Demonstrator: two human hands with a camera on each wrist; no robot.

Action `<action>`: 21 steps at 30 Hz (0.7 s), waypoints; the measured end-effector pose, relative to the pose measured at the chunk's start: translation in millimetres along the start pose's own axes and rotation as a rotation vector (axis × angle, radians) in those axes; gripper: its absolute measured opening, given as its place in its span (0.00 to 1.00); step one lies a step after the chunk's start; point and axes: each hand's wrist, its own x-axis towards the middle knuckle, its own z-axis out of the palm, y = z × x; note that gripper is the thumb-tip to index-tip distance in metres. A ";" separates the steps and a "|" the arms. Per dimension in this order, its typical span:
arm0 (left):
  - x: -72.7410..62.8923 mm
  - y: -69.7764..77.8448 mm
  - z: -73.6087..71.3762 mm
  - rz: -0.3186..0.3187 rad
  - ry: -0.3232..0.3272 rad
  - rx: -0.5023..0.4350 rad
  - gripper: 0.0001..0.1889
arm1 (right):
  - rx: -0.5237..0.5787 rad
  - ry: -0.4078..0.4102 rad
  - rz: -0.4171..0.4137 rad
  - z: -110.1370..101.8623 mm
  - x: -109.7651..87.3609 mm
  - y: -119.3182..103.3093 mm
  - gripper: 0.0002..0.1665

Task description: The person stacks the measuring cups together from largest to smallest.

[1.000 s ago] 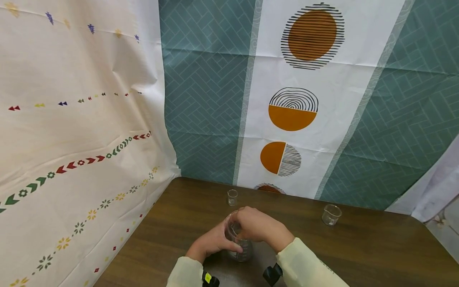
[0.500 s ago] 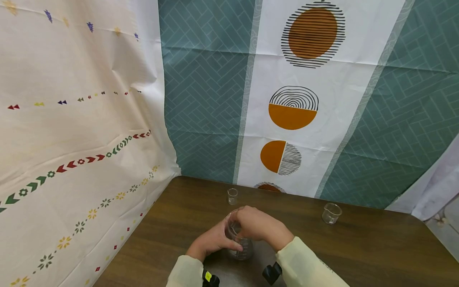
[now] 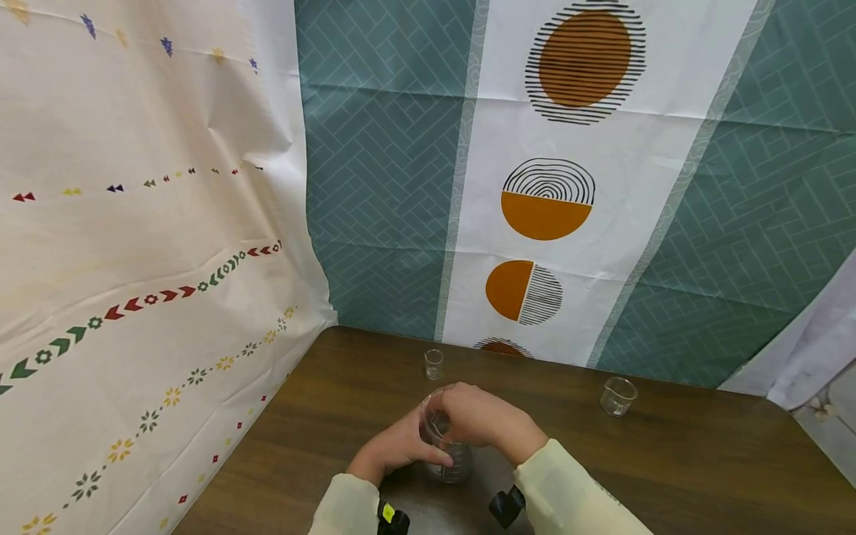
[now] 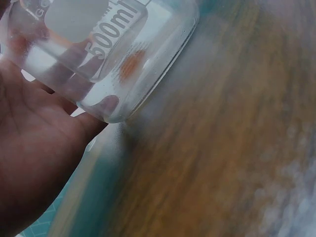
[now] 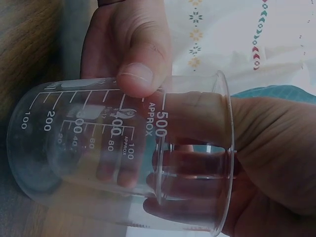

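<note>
A clear glass beaker (image 3: 460, 467) marked 500 ml stands over the brown table, its mouth upward. My left hand (image 3: 396, 448) grips it from the side, thumb in front, fingers behind the glass in the left wrist view. Through its wall the right wrist view shows a smaller 100 ml beaker (image 5: 89, 153) nested inside. My right hand (image 5: 269, 153) reaches in through the larger beaker's mouth, with fingers and thumb pinching the smaller beaker at its rim. From the head view, the back of the right hand hides most of the opening.
Behind the hands, near the table's (image 3: 321, 423) back edge, stands a tiny glass beaker (image 3: 434, 366). Another small beaker (image 3: 618, 398) is farther right. A patterned cream cloth (image 3: 167, 334) borders the left side, and a green and white cloth (image 3: 381, 223) hangs at the back.
The head view has tilted very slightly, shifting the scene up a little. Both hands and the beakers keep their positions.
</note>
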 end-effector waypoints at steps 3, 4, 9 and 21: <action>-0.2 0.2 0.0 -0.006 0.004 0.001 0.49 | 0.008 -0.004 -0.002 0.1 0.4 0.6 0.26; -0.3 0.5 0.1 -0.010 0.008 0.007 0.50 | 0.010 -0.004 -0.003 0.3 0.5 0.9 0.25; -1.3 1.6 0.2 -0.028 0.025 0.021 0.50 | 0.021 -0.006 -0.006 1.1 1.9 2.7 0.25; -2.5 3.3 1.5 -0.046 0.029 0.010 0.50 | 0.027 -0.019 0.004 1.5 3.7 3.0 0.26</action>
